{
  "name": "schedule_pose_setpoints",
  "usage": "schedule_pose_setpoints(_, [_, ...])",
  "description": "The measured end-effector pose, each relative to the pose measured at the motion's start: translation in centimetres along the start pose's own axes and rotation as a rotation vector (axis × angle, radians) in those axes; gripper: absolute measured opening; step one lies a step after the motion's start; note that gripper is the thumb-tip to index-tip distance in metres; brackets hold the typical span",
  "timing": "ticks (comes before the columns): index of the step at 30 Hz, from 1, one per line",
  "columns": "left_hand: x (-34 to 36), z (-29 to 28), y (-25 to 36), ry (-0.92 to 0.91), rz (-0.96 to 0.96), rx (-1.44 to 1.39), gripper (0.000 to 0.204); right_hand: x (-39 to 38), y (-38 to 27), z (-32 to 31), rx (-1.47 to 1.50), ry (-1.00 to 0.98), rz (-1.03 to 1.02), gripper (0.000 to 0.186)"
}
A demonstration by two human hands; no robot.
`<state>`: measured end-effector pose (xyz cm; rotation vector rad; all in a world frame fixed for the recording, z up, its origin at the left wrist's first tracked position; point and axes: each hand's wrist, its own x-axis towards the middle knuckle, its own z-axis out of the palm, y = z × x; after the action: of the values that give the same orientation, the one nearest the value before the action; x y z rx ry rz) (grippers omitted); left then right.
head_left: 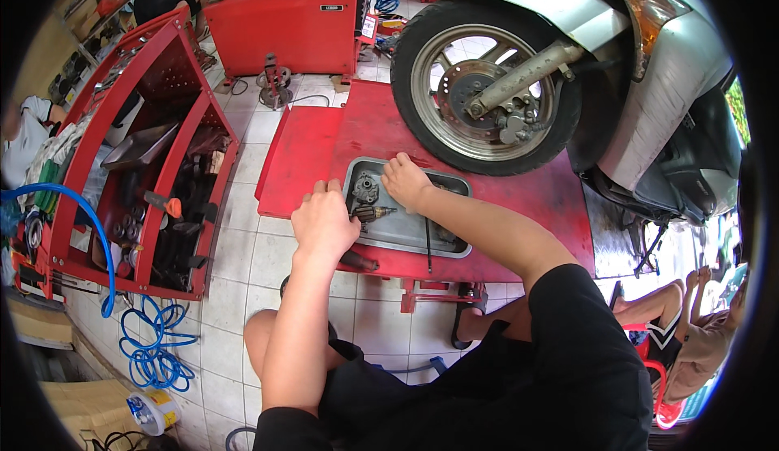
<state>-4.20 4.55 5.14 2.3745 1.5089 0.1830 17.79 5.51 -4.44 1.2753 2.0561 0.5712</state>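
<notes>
A shallow grey metal tray [398, 242] rests on the red lift platform, with both my hands at it. At its left rim is my left hand [323, 222], fingers bent downward and thumb beside a dark toothed shaft part [372, 213]. My right hand [406, 183] reaches over the tray near its far rim, with fingers curled in. Whatever either hand grips is hidden beneath the fingers. A round cast metal part [367, 185] lies in the tray between my hands. Across the tray's near rim leans a thin dark rod [428, 246], and my right forearm covers part of the tray's contents.
Just beyond the tray stands a scooter's front wheel [487, 90] on the red platform [324, 138]. A dark handle [359, 262] lies at its near edge. To the left are a red tool cart [150, 240] and a coiled blue hose [154, 345]. Someone sits at right [694, 337].
</notes>
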Motion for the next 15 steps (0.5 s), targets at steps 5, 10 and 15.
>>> schedule_pose_setpoints(5, [0.1, 0.3, -0.3, 0.059, -0.002, 0.035, 0.058, 1.3, -0.7, 0.8, 0.047, -0.003, 0.037, 0.025])
schedule_pose_setpoints(10, [0.1, 1.0, -0.4, 0.106, 0.032, 0.049, 0.047, 1.0, -0.3, 0.4, 0.181, 0.110, 0.086, 0.023])
schedule_pose_setpoints(15, [-0.1, -0.1, -0.2, 0.038, -0.024, 0.048, 0.059, -3.3, 3.2, -2.9, 0.503, 0.093, 0.246, 0.031])
